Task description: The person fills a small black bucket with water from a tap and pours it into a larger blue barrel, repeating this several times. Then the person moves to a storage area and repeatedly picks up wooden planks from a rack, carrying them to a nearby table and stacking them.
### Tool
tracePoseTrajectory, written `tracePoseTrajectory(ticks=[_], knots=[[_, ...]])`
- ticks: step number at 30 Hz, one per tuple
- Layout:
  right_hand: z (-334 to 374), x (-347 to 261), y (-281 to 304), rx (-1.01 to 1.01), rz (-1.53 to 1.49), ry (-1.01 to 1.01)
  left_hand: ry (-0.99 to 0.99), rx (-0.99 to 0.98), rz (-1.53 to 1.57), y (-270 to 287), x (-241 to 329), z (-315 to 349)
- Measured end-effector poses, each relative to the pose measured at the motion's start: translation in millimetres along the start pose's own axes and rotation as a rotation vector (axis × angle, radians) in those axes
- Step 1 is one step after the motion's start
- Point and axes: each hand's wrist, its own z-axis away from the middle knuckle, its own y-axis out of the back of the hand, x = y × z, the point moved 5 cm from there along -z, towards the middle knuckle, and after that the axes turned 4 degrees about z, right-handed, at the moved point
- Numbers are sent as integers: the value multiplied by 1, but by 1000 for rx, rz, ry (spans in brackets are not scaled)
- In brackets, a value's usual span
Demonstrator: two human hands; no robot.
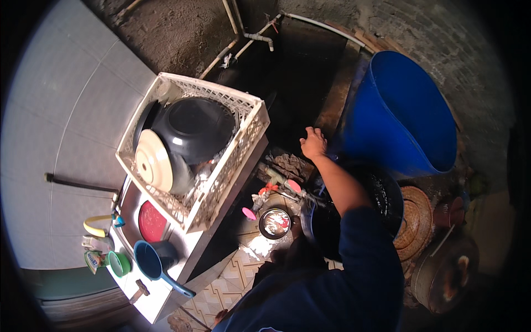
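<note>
Drum of blue plastic, wide-mouthed [381,127], is placed right of the loosely opened, seemingly empty right hand [313,144]; the left hand cannot be seen.

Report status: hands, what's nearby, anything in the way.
Left hand not clearly seen. Right hand extended, grip unclear, nothing visibly held. Blue barrel to its right. Dark tub beside the forearm, might hinder sideways movement.

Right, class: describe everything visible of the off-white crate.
The off-white crate, apparently plastic, is rectangular and open-topped, with a plain rim and lattice walls. It sits upright on the sink counter, left of the outstretched right hand. Inside, a black basin lies base-up beside a cream disc; much of the crate's floor is hidden.
</note>
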Motion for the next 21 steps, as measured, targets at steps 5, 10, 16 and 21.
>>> tracePoseTrajectory(ticks=[5,10,16,21], knots=[[-66,-23,-84,-138,-32,71,18,16,-11,-54,94,10],[-116,-43,-159,-242,-12,134,41,32,63,-103,206,23],[-178,-78,-226,-247,-6,292,57,52,77,-141,286,22],[-229,-92,-283,-239,199,439,86,77,68,-152,315,15]])
